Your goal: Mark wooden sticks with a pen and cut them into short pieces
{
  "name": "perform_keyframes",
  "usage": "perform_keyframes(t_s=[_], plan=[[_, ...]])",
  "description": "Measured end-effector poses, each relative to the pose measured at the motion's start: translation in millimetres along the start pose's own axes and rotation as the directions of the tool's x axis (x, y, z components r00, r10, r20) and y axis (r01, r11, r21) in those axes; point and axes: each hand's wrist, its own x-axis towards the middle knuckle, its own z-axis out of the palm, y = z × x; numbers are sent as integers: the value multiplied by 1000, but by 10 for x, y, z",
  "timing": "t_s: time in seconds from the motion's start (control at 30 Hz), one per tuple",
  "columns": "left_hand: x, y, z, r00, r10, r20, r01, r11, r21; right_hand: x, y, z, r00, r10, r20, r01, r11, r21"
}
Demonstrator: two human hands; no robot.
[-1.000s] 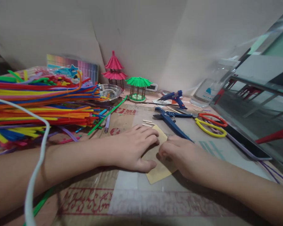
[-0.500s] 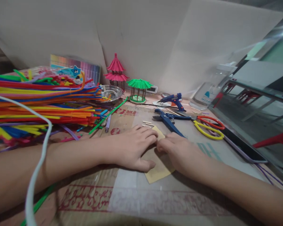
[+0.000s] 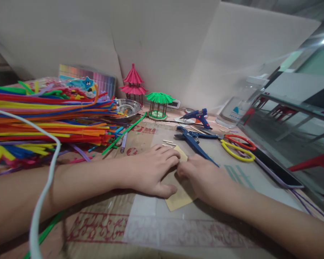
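Note:
A small yellowish sheet (image 3: 181, 202), paper or something like it, lies on the table under both hands. My left hand (image 3: 158, 172) rests flat over its left part, thumb stretched apart from the other fingers. From the right, my right hand (image 3: 202, 176) presses down on the sheet with its fingers curled together close to my left fingertips. Whatever those fingers pinch is hidden. Just beyond the hands are several short pale sticks (image 3: 169, 141) and blue-handled cutters (image 3: 194, 140).
Bundles of coloured pipe cleaners (image 3: 49, 111) fill the left, with a white cable (image 3: 52, 162) crossing my left forearm. Behind stand a pink pagoda (image 3: 133, 77), a green-roofed pavilion (image 3: 160, 99) and a blue glue gun (image 3: 198, 115). Scissors (image 3: 239, 147), a phone (image 3: 276, 169) and a clear bottle (image 3: 237, 108) are rightward.
My right hand has shifted slightly left and down over the sheet. My left hand stays in place, and the view has tilted a little.

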Motion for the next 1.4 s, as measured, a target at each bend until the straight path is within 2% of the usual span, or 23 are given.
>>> perform_keyframes(t_s=[0.07, 0.2, 0.33, 0.43, 0.5, 0.53, 0.57, 0.63, 0.7, 0.73, 0.8, 0.9, 1.0, 1.1, 1.17, 1.23, 1.4], plan=[[0, -2, 5, 1000, 11, -2, -11, 1000, -5, 1, -2, 1, 999, -34, 35, 32, 999, 43], [2, -2, 7, 1000, 2, 2, -1, 1000, -5, 5, -16, 0, 1000, 28, -14, -28, 999, -32], [2, -10, 6, 1000, 15, -7, -15, 1000, -19, 30, 35, 3, 999, -30, 40, 29, 999, 41], [-8, -24, 15, 1000, -2, -1, 2, 1000, -28, 51, 139, 9, 999, 33, -14, -33, 999, 4], [-13, -32, 27, 1000, -2, -14, 2, 999, -43, 56, 185, 6, 990, 117, -75, -105, 982, 155], [-12, -35, 34, 999, -5, -33, 3, 998, -60, 58, 193, 3, 980, 173, -101, -135, 943, 303], [-8, -37, 40, 998, -13, -64, 7, 996, -86, 59, 192, 0, 967, 229, -114, -149, 867, 476], [6, -42, 49, 986, -42, -161, 18, 988, -152, 64, 175, -2, 946, 312, -84, -136, 620, 773], [22, -46, 52, 961, -70, -268, 13, 978, -209, 74, 159, 9, 938, 345, -36, -109, 392, 913], [27, -47, 50, 946, -78, -315, 6, 974, -225, 81, 156, 18, 935, 353, -20, -103, 326, 940], [28, -46, 41, 916, -88, -391, -9, 971, -240, 94, 155, 41, 926, 378, -7, -107, 281, 954], [12, -39, 25, 885, -96, -456, -23, 969, -247, 104, 140, 70, 917, 399, 16, -157, 322, 934], [-4, -24, 21, 865, -79, -495, -49, 970, -240, 91, 86, 93, 932, 363, 11, -162, 391, 906], [-11, -6, 29, 850, -66, -523, -77, 966, -248, 66, 28, 107, 948, 316, -33, -144, 518, 843], [-12, 5, 31, 850, -64, -522, -90, 960, -265, 53, 7, 104, 955, 289, -62, -139, 624, 769], [-12, 14, 28, 853, -58, -518, -105, 955, -279, 50, -2, 91, 962, 261, -84, -126, 692, 711], [-9, 20, 23, 847, -43, -530, -134, 948, -290, 70, -11, 53, 967, 247, -69, -141, 739, 658]])
